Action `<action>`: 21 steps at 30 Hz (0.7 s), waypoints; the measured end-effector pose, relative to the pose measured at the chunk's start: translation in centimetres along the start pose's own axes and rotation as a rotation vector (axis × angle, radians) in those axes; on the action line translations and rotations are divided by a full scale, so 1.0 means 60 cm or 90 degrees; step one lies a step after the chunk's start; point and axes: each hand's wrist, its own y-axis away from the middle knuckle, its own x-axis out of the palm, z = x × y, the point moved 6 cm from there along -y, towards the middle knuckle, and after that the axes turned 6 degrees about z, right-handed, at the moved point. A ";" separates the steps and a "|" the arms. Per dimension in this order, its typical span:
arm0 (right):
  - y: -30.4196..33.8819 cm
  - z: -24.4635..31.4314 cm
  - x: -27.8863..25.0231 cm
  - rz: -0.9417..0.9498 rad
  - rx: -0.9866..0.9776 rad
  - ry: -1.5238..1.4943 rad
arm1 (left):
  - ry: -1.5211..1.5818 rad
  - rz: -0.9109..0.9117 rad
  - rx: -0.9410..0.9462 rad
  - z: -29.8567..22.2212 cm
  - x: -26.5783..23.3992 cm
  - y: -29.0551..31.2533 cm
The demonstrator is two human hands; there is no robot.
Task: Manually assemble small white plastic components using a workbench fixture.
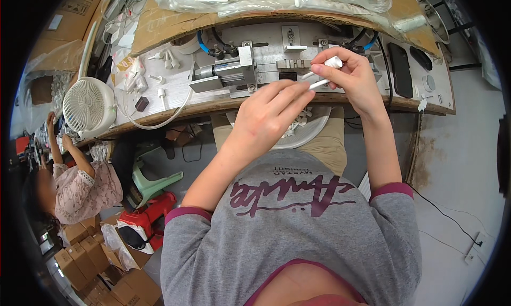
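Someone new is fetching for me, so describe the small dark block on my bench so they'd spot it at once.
On the workbench, find the round white fan toward the left. Just to its right, near the bench's front edge, sits the small dark block. It's dark and boxy, whereas the small loose pieces beside it are white.

The grey T-shirt (319, 247) has maroon cuffs (187, 213) and lettering (319, 198); the trousers (333, 140) are beige.
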 end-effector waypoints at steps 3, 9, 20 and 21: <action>0.001 0.001 0.001 -0.033 -0.007 0.005 | 0.111 0.015 -0.021 -0.004 0.003 0.006; 0.012 0.014 -0.040 -0.196 -0.150 0.041 | 0.096 0.001 -0.125 0.023 0.036 0.024; 0.040 0.033 -0.018 -0.092 -0.172 0.029 | -0.131 0.067 -0.135 0.068 0.095 0.026; 0.048 0.035 -0.016 -0.107 -0.180 0.034 | -0.122 0.070 -0.132 0.070 0.097 0.025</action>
